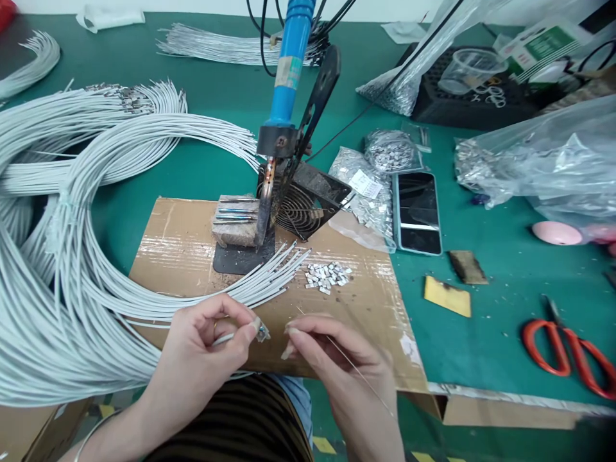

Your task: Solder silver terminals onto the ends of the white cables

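My left hand (212, 340) pinches the end of a thin grey cable (226, 338) with a small metal connector (262, 332) at its tip, low over the cardboard sheet (183, 250). My right hand (327, 353) is closed in a pinch on a thin solder wire (359, 375) that trails toward me. Both hands sit close together at the cardboard's near edge. A blue-handled soldering iron (289, 70) stands in its black holder (308, 128) just beyond them. A small pile of metal connectors (327, 277) lies on the cardboard to the right of the cable ends.
Large bundles of grey cables (72, 256) fill the left of the green table. A phone (416, 212), bags of metal parts (366, 192), yellow pads (447, 296), red scissors (568, 353), clear plastic bags (543, 167) and a small fan (301, 205) lie to the right.
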`<action>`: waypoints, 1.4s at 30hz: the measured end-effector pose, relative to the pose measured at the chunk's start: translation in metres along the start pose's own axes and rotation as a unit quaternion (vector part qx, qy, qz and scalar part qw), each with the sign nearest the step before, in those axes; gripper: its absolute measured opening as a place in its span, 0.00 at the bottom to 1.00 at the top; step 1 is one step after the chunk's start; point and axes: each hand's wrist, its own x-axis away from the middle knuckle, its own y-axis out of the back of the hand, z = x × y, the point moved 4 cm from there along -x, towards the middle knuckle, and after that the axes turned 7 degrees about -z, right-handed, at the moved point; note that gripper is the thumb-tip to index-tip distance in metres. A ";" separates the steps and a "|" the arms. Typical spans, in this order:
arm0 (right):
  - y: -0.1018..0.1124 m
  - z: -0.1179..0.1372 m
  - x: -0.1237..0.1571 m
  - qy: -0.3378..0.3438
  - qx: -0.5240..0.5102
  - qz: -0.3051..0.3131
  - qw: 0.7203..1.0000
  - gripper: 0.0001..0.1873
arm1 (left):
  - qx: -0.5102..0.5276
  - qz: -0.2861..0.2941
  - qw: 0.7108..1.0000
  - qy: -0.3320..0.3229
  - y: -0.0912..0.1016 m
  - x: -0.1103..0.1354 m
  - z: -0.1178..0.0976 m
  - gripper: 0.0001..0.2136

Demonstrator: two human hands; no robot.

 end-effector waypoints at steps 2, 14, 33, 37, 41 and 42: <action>-0.002 0.000 -0.001 -0.011 -0.008 0.002 1.000 0.04 | 0.012 0.006 1.000 -0.002 -0.001 -0.001 -0.002 0.05; -0.015 -0.003 -0.006 0.045 0.019 0.036 0.998 0.06 | 0.037 0.027 0.999 -0.001 -0.004 -0.001 -0.009 0.06; -0.017 -0.006 -0.009 0.024 0.024 0.074 0.997 0.11 | 0.003 -0.010 0.999 0.032 -0.008 -0.004 -0.018 0.05; -0.017 -0.009 -0.010 0.027 0.021 0.079 0.996 0.11 | 0.006 -0.004 0.999 0.033 -0.007 -0.005 -0.017 0.06; -0.017 -0.006 -0.011 0.048 0.034 0.073 0.996 0.09 | 0.012 0.001 0.999 0.031 -0.008 -0.005 -0.016 0.06; -0.016 -0.004 -0.010 0.062 0.053 0.067 0.994 0.08 | 0.016 0.002 0.999 0.029 -0.008 -0.005 -0.015 0.06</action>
